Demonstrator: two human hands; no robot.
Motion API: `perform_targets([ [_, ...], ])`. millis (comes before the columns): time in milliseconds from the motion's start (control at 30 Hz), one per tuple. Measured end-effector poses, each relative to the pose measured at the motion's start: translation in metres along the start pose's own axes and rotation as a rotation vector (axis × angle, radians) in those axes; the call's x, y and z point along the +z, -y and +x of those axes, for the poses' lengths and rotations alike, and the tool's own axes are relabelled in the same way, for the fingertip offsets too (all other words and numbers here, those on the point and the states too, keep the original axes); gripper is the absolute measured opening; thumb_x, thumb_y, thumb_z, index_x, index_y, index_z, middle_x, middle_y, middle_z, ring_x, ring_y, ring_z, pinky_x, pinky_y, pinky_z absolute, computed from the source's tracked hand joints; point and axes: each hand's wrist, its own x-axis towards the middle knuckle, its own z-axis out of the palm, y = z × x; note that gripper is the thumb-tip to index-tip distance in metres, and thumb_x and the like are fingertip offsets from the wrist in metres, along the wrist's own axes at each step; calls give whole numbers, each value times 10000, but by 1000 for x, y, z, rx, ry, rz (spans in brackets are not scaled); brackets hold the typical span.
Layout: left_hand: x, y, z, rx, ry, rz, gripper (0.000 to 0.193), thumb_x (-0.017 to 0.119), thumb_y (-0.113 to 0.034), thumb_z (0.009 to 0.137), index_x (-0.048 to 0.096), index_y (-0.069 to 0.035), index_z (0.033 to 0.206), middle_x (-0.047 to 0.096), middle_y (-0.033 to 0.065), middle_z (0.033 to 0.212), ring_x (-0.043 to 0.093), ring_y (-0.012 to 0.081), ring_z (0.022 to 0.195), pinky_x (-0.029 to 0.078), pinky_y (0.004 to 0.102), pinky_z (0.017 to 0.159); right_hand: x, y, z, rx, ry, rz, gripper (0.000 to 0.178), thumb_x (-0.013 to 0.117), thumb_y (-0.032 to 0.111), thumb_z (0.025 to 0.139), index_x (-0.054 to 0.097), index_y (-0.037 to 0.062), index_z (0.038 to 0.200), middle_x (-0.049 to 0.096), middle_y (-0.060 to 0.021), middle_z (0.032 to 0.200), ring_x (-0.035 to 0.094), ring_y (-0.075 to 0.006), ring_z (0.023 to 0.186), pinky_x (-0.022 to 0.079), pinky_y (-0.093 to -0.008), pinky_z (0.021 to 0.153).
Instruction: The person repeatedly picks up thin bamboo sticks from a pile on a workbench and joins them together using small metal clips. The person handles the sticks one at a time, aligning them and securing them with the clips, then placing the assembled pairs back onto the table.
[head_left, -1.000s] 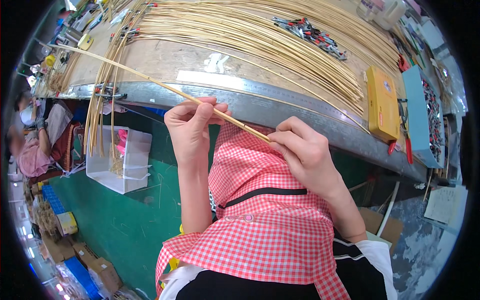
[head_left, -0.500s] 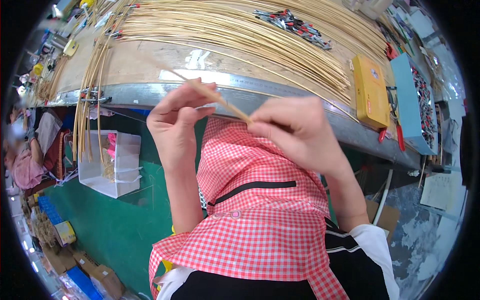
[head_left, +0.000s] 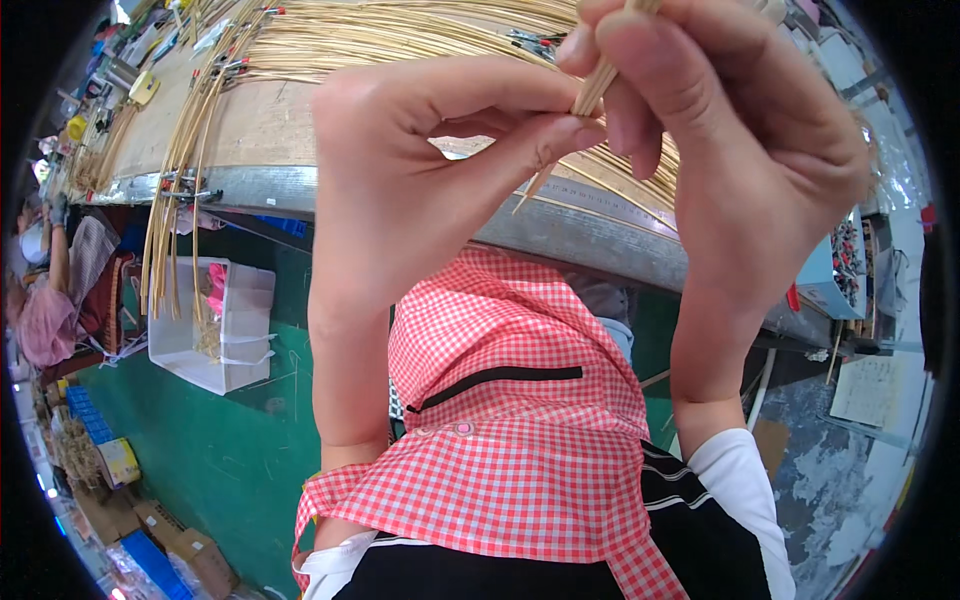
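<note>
Close in front of me, raised above the bench's front edge, I hold a pale bamboo strip [head_left: 596, 86]. Lines along it make it look grooved or bundled; I cannot tell whether it is one piece or a few. My left hand [head_left: 385, 170] pinches it between thumb and forefinger. Higher up, my right hand [head_left: 745, 165] grips it with thumb and fingers, near the top of the view. A thin end pokes out below the left fingers. Behind my hands, long bamboo rods [head_left: 360, 45] lie across the workbench [head_left: 270, 120].
Clamped rods [head_left: 180, 190] hang over the bench's left edge above a white plastic bin [head_left: 215, 370]. A metal ruler [head_left: 625, 207] lies along the front edge. At right stands a light-blue box [head_left: 828, 285] of small clips. Another person [head_left: 55, 270] sits at far left.
Both hands have risen and come closer with the bamboo strip. It was slanted across between them and now stands steeper. My left fingers, loosely around it before, now pinch it.
</note>
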Motion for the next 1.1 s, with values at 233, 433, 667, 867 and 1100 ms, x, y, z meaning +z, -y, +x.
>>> perform_targets([
  [233, 12, 54, -33, -161, 60, 106, 117, 703, 16, 774, 683, 48, 885, 705, 95, 793, 684, 142, 751, 548, 242, 677, -7, -36, -39, 273, 87, -18, 90, 675, -8, 793, 686, -32, 879, 669, -51, 724, 616, -71, 624, 487, -188, 550],
  [433, 18, 65, -42, -176, 75, 112, 112, 709, -13, 774, 690, 26, 877, 707, 91, 779, 684, 130, 740, 538, 237, 667, -14, -44, -50, 223, 154, -133, 74, 659, 3, 809, 678, -38, 868, 674, -68, 735, 640, -97, 625, 499, -208, 542],
  [667, 24, 58, -52, -302, -42, -56, 113, 618, 14, 839, 644, 19, 949, 649, 62, 770, 627, 108, 672, 477, 233, 605, 1, -42, -45, 363, -27, -61, 87, 673, 38, 807, 664, -48, 812, 668, -79, 713, 639, -93, 604, 490, -204, 531],
  [867, 18, 59, -68, -90, -222, 503, 105, 597, 4, 852, 641, -6, 946, 602, 126, 736, 550, 248, 574, 418, 337, 532, 30, -63, -54, 442, -80, 11, 113, 645, 66, 825, 659, -28, 764, 657, -60, 653, 586, -81, 542, 439, -233, 484],
  [1100, -13, 68, -90, -366, -335, 298, 154, 579, -84, 913, 675, 34, 941, 576, -26, 729, 398, 36, 587, 266, 206, 496, -13, -131, -38, 300, 134, -391, 174, 598, 152, 886, 683, 9, 940, 666, -99, 791, 606, -172, 666, 479, -279, 625],
])
